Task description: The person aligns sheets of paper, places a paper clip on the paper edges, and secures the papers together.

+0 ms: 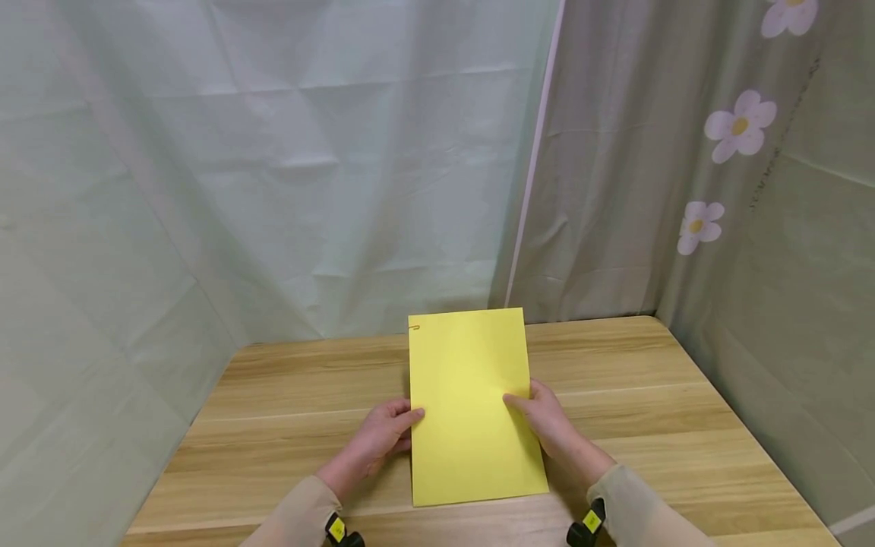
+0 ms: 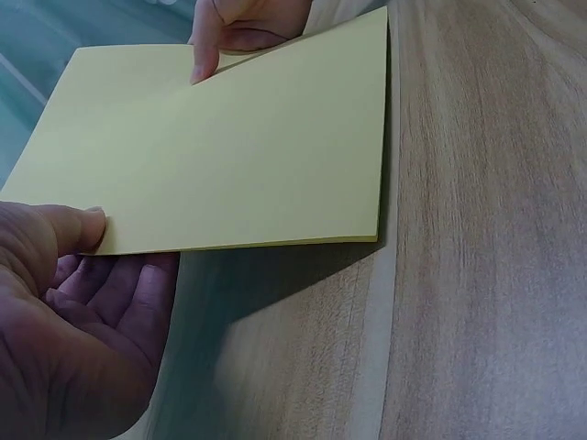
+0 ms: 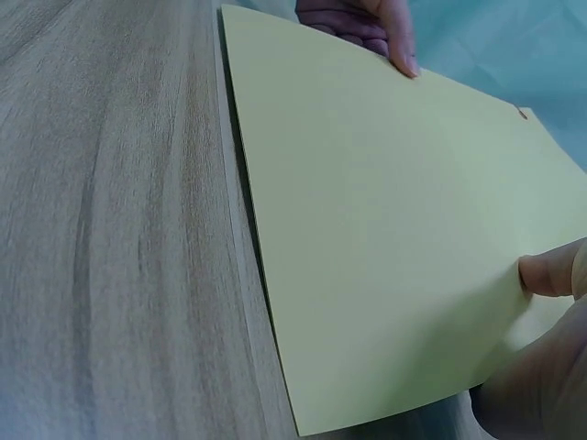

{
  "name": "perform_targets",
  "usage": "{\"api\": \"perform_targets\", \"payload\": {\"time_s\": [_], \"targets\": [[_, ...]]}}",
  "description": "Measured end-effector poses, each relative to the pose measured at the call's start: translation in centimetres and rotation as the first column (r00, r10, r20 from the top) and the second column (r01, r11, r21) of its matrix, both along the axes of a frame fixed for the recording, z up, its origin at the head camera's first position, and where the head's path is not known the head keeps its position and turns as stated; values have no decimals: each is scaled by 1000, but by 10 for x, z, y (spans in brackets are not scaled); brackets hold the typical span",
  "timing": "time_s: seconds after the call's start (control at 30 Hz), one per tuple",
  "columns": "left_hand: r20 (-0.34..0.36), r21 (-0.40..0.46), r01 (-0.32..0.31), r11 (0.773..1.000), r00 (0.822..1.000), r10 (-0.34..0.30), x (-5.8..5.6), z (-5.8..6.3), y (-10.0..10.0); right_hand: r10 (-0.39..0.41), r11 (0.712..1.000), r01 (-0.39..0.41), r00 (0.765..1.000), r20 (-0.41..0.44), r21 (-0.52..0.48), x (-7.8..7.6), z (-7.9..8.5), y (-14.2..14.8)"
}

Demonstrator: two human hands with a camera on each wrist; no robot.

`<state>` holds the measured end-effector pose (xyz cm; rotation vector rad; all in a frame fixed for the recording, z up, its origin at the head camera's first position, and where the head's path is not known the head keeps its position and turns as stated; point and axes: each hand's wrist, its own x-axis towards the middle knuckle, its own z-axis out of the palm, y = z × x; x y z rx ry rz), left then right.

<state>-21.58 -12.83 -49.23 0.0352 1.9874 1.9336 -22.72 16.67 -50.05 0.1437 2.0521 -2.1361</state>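
Note:
Both hands hold a thin stack of yellow paper (image 1: 472, 410) upright and tilted above the wooden table. An orange-red paper clip (image 1: 414, 327) sits at its top left corner; the right wrist view shows the same clip (image 3: 523, 114) at the far edge. My left hand (image 1: 383, 433) grips the left edge, thumb on the front and fingers behind, as the left wrist view shows. Opposite it, my right hand (image 1: 550, 422) pinches the right edge with the thumb pressed on the front face. Most of the right fingers are hidden behind the paper.
The wooden table (image 1: 301, 395) extends on both sides of the paper. A pale curtain (image 1: 342, 167) hangs behind it, and a darker curtain with flower prints (image 1: 740, 127) hangs at the right. Dark straps with yellow tags (image 1: 592, 520) circle the wrists.

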Motion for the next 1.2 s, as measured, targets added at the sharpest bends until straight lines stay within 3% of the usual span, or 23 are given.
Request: {"api": "perform_targets", "payload": {"time_s": [0.27, 0.57, 0.9, 1.2], "targets": [[-7, -28, -2, 1000, 1000, 2, 2, -1, -1, -8, 999, 8, 1000, -3, 51, 1, 1, 0], [-23, -4, -6, 1000, 1000, 5, 4, -2, -1, 8, 997, -7, 1000, -18, 72, 0, 0, 2], [-46, -8, -55, 998, 997, 54, 4, -3, -1, 14, 989, -3, 997, -70, 151, 3, 2, 14], [-45, -19, -72, 997, 996, 71, 4, -1, -4, 22, 993, -18, 999, -37, 118, 10, -3, 31]]}}
